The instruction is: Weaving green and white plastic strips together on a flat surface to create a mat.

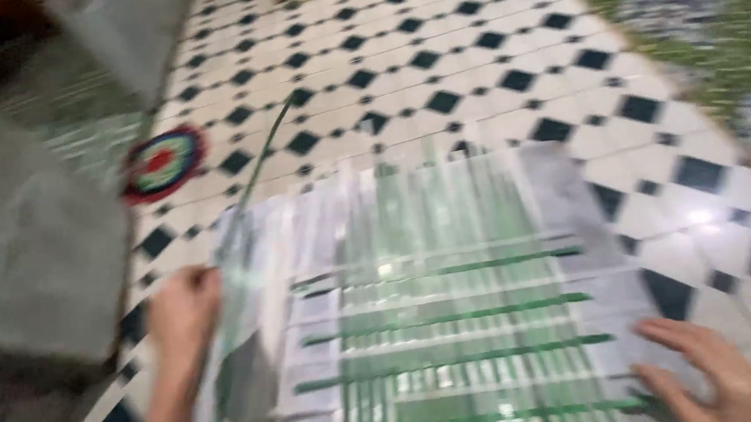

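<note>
A woven mat (455, 312) of shiny silver and green strips lies flat on the tiled floor in front of me. My left hand (182, 311) is closed on a long loose silver-green strip (245, 203) at the mat's left edge; the strip runs up and away across the tiles. My right hand (714, 372) rests flat on the mat's lower right corner, fingers spread. The picture is blurred by motion.
The floor (489, 59) is cream tile with black diamond insets. A round multicoloured disc (160, 163) lies on the floor at left. Grey fabric (29, 238) fills the left side. A green and grey patterned surface (699, 16) borders the upper right.
</note>
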